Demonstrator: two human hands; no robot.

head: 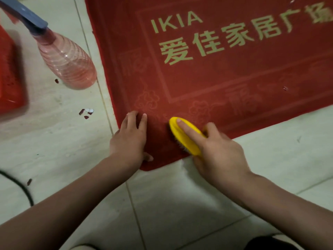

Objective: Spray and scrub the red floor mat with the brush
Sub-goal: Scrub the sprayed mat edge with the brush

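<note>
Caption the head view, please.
Right hand holds a yellow brush on a corner of the red mat; left hand presses it flat.

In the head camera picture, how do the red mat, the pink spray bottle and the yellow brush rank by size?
1. red mat, largest by far, and it runs out of frame.
2. spray bottle.
3. yellow brush, smallest, though the right hand covers part of it.
</note>
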